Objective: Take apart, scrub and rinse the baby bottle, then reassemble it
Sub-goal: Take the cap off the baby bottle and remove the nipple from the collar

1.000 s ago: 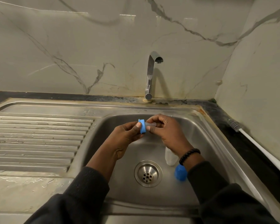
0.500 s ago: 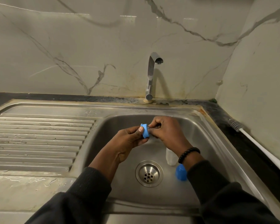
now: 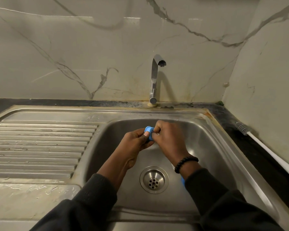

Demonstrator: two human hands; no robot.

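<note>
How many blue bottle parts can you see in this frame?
2. A blue ring is held between both hands over the sink; a blue piece peeks out beside the right sleeve, near the drain. Others may be hidden under the arms.

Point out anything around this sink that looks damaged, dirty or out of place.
Orange-brown rust or grime stains the sink rim at its back right corner and around the tap base. The bottle brush lies on the dark counter by the right wall, unused. Both hands hold the blue ring; nothing is spilled.
</note>
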